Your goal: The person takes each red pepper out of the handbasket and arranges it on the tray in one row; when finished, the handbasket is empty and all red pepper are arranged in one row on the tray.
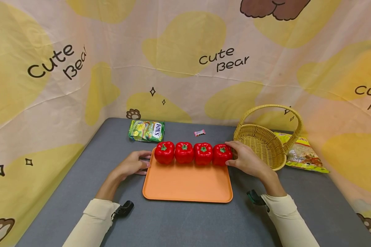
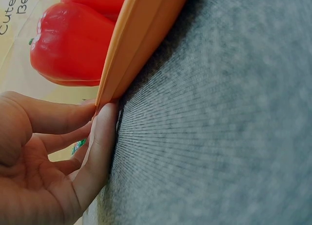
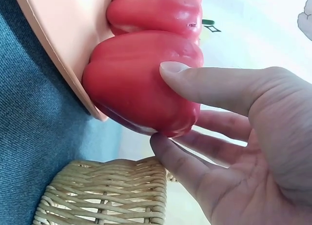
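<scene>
Several shiny red bell peppers with green stems stand in a row along the far side of an orange tray (image 1: 187, 187). At the tray's left edge, my left hand (image 1: 134, 164) pinches the rim between thumb and fingers, as the left wrist view shows close up. The leftmost bell pepper (image 2: 73, 44) sits just above that grip. My right hand (image 1: 246, 158) holds the rightmost bell pepper (image 3: 141, 78), its thumb on the near side and fingers curled round the outer side. This pepper stands close against its neighbour (image 3: 156, 12), at the tray's right rim.
A wicker basket (image 1: 259, 142) with a tall handle stands right of the tray, close to my right hand. Behind it lies a yellow food packet (image 1: 306, 154). A green Fox's bag (image 1: 146, 131) and a small pink wrapped candy (image 1: 199, 132) lie beyond the tray. Printed cloth walls surround the table.
</scene>
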Demonstrator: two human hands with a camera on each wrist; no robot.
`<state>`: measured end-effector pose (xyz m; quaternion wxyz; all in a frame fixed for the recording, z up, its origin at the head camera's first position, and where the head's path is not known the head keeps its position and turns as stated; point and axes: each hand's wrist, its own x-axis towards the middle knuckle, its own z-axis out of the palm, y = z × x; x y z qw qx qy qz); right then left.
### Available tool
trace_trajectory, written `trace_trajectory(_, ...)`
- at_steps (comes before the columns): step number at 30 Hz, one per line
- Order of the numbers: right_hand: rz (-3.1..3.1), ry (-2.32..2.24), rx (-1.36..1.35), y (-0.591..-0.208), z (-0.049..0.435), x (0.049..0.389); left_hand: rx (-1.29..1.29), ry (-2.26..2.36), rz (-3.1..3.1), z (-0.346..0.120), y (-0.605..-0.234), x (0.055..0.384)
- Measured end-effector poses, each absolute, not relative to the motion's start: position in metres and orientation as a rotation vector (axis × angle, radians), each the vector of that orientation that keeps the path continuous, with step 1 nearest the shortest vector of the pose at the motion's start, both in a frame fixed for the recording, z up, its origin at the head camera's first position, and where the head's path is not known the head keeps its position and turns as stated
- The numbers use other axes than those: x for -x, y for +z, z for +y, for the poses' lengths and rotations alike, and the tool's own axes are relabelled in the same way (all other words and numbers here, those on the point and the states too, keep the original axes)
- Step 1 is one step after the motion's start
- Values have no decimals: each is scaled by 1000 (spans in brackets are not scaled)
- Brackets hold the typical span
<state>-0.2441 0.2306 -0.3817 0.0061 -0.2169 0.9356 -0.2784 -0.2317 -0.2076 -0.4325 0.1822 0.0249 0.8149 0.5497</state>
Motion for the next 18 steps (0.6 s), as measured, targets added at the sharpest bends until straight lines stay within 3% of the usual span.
trace_trajectory(18,3044,-898,731,-368,261,225,-88,1513,2320,-207,-434,234)
